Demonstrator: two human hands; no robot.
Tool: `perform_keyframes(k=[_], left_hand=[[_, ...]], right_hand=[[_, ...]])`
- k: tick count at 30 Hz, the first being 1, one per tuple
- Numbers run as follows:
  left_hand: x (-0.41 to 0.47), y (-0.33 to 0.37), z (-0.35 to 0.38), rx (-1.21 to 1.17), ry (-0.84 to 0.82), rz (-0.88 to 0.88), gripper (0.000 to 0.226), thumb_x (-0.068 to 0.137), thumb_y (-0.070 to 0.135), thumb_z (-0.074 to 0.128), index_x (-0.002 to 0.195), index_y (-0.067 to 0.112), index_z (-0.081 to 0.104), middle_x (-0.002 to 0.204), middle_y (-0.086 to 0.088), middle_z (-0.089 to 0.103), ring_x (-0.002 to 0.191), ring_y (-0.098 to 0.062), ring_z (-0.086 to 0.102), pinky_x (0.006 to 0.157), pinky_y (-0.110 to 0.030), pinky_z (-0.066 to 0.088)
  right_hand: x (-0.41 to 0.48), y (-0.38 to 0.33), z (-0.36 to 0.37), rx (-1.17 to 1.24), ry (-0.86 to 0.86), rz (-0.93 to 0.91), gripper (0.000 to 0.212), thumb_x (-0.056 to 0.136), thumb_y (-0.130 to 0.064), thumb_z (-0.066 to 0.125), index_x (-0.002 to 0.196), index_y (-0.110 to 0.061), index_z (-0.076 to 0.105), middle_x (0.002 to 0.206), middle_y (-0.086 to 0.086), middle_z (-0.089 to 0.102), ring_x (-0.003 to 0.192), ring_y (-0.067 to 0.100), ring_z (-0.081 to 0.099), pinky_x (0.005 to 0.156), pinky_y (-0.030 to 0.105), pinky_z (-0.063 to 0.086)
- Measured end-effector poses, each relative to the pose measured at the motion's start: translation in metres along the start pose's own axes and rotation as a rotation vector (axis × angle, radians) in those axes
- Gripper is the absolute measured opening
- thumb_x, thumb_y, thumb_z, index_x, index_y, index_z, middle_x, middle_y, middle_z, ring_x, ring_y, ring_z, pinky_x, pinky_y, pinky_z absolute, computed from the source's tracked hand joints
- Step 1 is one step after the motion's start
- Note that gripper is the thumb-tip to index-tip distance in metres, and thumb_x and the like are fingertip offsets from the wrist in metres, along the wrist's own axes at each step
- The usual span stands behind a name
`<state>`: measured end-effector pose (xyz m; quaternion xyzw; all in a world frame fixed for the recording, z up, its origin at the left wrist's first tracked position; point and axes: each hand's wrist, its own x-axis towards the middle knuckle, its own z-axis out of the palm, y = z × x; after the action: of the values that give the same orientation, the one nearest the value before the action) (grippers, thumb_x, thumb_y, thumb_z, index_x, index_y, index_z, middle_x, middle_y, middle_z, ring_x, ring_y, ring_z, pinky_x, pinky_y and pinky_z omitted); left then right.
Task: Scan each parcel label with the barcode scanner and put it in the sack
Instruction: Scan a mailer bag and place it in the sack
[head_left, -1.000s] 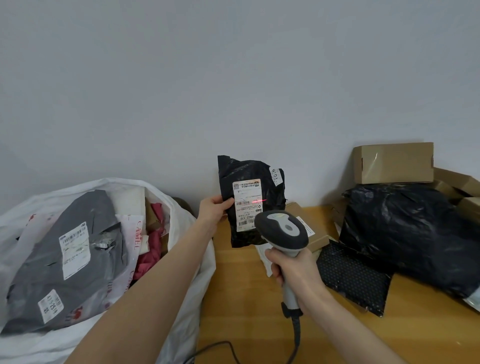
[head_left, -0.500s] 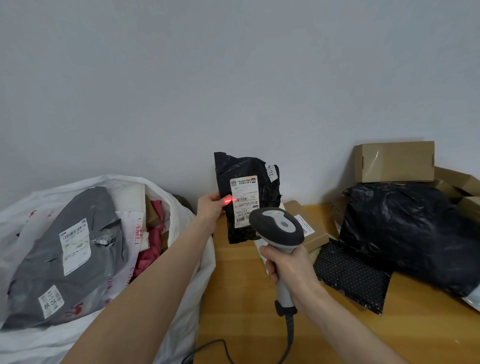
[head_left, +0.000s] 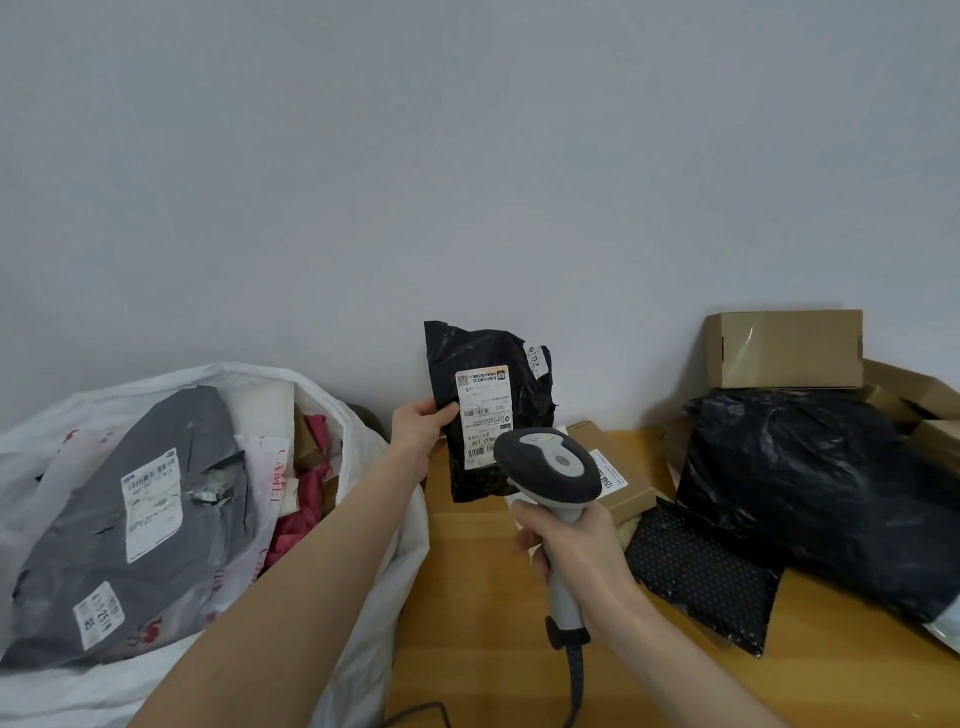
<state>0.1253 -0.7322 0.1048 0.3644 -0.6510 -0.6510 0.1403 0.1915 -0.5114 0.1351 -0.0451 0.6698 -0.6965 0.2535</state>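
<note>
The left hand (head_left: 420, 431) holds a small black parcel (head_left: 524, 410) upright above the back of the worktop (head_left: 467, 597), with the thumb on the front of the parcel's left edge and the fingers hidden behind it. The parcel's white label (head_left: 480, 415) faces the camera, and a smaller white sticker (head_left: 536, 357) sits near its top right corner.

The right hand (head_left: 576, 545) is wrapped round the handle of the barcode scanner (head_left: 545, 470). The scanner's dark head is just in front of the parcel's lower right corner and points toward it. Its cable (head_left: 574, 691) runs down from the handle and out of the bottom of the frame.

The white sack (head_left: 363, 452) stands open to the left of the worktop, under the left forearm. A large grey parcel (head_left: 78, 571) with two white labels lies on top inside it, beside a white bag with red lettering (head_left: 275, 467) and something pink-red (head_left: 306, 504).

On the worktop, behind the scanner, lies a small cardboard box (head_left: 631, 493) with a label. To its right a black dotted pouch (head_left: 701, 571) lies flat, partly under a large black plastic bag (head_left: 810, 493). A cardboard box (head_left: 784, 348) sits on top of that bag against the grey wall (head_left: 467, 156), and more boxes (head_left: 924, 400) are stacked at the far right.
</note>
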Motion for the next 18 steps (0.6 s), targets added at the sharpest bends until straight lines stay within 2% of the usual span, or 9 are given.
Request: perform_keyframes(k=[3, 7, 9, 12, 16, 18], left_hand=[[-0.002, 0.006, -0.002, -0.024, -0.013, 0.012, 0.026, 0.092, 0.008, 0.061, 0.118, 0.007, 0.065, 0.103, -0.009, 0.071, 0.095, -0.024, 0.065, 0.087, -0.040, 0.054], [-0.008, 0.032, -0.026, -0.040, 0.011, 0.073, 0.014, 0.095, 0.010, 0.057, 0.107, 0.010, 0.064, 0.090, -0.004, 0.070, 0.080, -0.016, 0.067, 0.063, -0.026, 0.054], [-0.011, 0.048, -0.053, -0.052, 0.078, 0.127, 0.012, 0.096, 0.010, 0.056, 0.103, 0.010, 0.064, 0.088, -0.004, 0.070, 0.075, -0.015, 0.067, 0.060, -0.026, 0.053], [-0.013, 0.067, -0.116, -0.105, 0.239, 0.203, 0.008, 0.096, 0.007, 0.054, 0.098, 0.008, 0.063, 0.084, -0.005, 0.069, 0.075, -0.019, 0.066, 0.061, -0.029, 0.055], [-0.011, 0.075, -0.225, -0.132, 0.514, 0.224, 0.009, 0.097, 0.008, 0.052, 0.099, 0.006, 0.061, 0.092, -0.009, 0.067, 0.081, -0.024, 0.064, 0.063, -0.033, 0.053], [-0.007, 0.069, -0.278, -0.116, 0.651, 0.204, 0.008, 0.096, 0.008, 0.054, 0.097, 0.007, 0.061, 0.090, -0.009, 0.067, 0.082, -0.026, 0.064, 0.072, -0.040, 0.057]], right_hand=[[0.007, -0.004, 0.003, -0.009, -0.012, 0.003, 0.009, 0.087, -0.013, 0.068, 0.087, -0.006, 0.064, 0.064, 0.010, 0.070, 0.042, 0.018, 0.045, 0.047, 0.027, 0.040], [0.030, -0.025, 0.026, 0.030, -0.059, -0.059, 0.007, 0.087, -0.011, 0.067, 0.089, -0.004, 0.067, 0.065, 0.013, 0.069, 0.044, 0.016, 0.049, 0.045, 0.026, 0.041], [0.043, -0.038, 0.050, 0.050, -0.105, -0.092, 0.007, 0.088, -0.011, 0.066, 0.095, -0.008, 0.067, 0.064, 0.010, 0.069, 0.046, 0.016, 0.051, 0.046, 0.026, 0.042], [0.058, -0.054, 0.101, 0.062, -0.178, -0.095, 0.002, 0.087, -0.011, 0.067, 0.089, -0.009, 0.067, 0.060, 0.007, 0.068, 0.045, 0.014, 0.050, 0.049, 0.027, 0.043], [0.065, -0.063, 0.171, 0.069, -0.271, -0.086, 0.010, 0.087, -0.009, 0.066, 0.078, -0.006, 0.063, 0.057, 0.006, 0.067, 0.045, 0.016, 0.047, 0.049, 0.028, 0.042], [0.069, -0.060, 0.199, 0.061, -0.297, -0.091, 0.012, 0.086, -0.009, 0.066, 0.076, -0.005, 0.064, 0.057, 0.006, 0.067, 0.045, 0.018, 0.047, 0.051, 0.029, 0.043]])
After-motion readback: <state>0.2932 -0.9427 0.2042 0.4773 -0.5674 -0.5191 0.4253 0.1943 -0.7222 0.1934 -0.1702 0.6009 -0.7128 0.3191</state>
